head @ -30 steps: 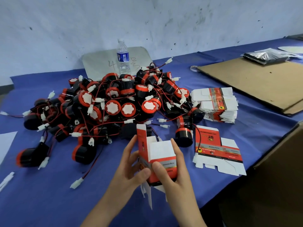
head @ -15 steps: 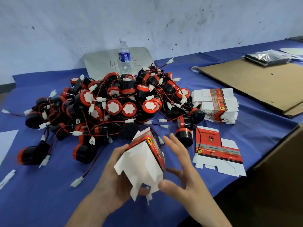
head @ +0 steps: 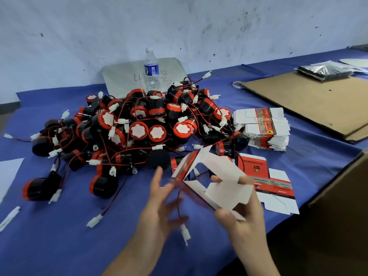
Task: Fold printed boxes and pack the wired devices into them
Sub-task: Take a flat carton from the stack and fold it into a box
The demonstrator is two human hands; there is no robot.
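Cardboard box half-folded in right hand grip, left hand blurred, fingers spread, released, near device pile

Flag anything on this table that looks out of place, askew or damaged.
The wired devices lie in one tangled heap, red wires crossing. The stack of flat boxes has slumped, its edges fanned out. A water bottle stands just behind the heap. The half-folded box in the right hand is blurred. No damage shows.
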